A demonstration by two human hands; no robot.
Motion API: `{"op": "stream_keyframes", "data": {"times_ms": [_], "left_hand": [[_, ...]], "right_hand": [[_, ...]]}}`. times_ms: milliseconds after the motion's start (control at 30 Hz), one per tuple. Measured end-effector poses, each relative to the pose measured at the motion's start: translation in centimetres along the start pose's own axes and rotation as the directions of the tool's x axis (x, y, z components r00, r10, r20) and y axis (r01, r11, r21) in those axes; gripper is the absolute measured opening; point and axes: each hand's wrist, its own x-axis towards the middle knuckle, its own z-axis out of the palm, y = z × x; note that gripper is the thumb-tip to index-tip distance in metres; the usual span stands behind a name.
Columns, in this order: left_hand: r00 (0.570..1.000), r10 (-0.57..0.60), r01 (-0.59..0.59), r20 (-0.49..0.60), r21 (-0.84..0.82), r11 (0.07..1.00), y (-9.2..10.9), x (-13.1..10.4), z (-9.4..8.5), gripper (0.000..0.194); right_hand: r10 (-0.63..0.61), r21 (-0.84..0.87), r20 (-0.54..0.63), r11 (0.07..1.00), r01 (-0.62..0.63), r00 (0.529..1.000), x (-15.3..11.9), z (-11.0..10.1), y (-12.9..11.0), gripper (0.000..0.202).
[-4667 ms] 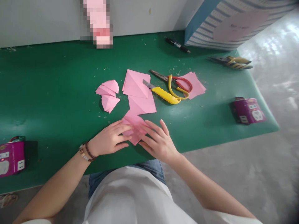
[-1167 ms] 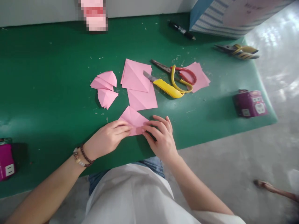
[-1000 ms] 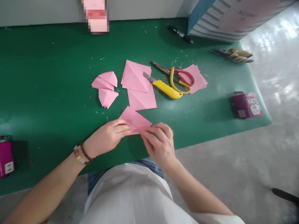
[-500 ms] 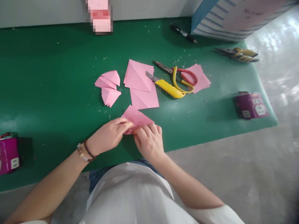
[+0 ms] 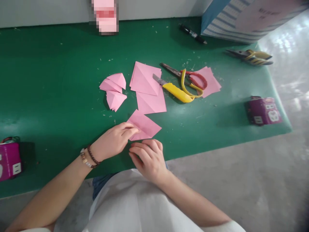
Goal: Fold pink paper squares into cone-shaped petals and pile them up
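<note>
My left hand (image 5: 118, 138) pinches the left corner of a creased sheet of pink paper (image 5: 147, 125), its thumb lying on top. Just below that paper, near the table's front edge, my right hand (image 5: 148, 158) holds nothing; its fingers are loosely bent and a little apart. Beyond the sheet lie stacked pink paper squares (image 5: 145, 77) with diagonal creases. To their left rest several folded pink paper pieces (image 5: 114, 83). A yellow-handled utility knife (image 5: 177, 92) overlaps the squares, its blade out. Beside it are scissors (image 5: 198, 79) with one red and one yellow handle loop.
More pink paper (image 5: 212, 80) lies under the scissors. A black pen (image 5: 193, 33), yellow-handled pliers (image 5: 253, 57) and a striped box (image 5: 231, 22) stand or lie at the back right. Purple boxes (image 5: 264, 110) sit at both sides of the green table (image 5: 60, 80).
My right hand has let go of the pink paper and drawn back toward my body. The sheet's right corner now shows; my left hand stays on the paper.
</note>
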Motion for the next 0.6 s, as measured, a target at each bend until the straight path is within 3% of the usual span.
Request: {"op": "stream_keyframes", "data": {"times_ms": [200, 433, 533, 600], "left_hand": [[1.000, 0.025, -0.025, -0.013, 0.003, 1.000, 0.1, 0.2, -0.1, 0.028], [1.000, 0.003, -0.003, -0.010, -0.006, 1.000, 0.3, 0.2, -0.3, 0.034], [1.000, -0.001, 0.001, -0.011, -0.011, 1.000, 0.2, 0.1, -0.3, 0.034], [1.000, 0.000, 0.000, -0.015, -0.002, 1.000, 0.2, 0.1, -0.3, 0.033]], "right_hand": [[0.177, 0.044, 0.099, 0.982, -0.182, 0.979, -1.3, -1.6, -0.2, 0.017], [0.197, 0.072, 0.177, 0.974, -0.213, 0.964, -1.3, -1.1, -0.9, 0.025], [0.246, 0.052, 0.180, 0.964, -0.259, 0.952, -1.4, -1.3, -0.8, 0.034], [0.283, 0.040, 0.164, 0.955, -0.293, 0.945, -1.5, -1.6, -0.6, 0.030]]}}
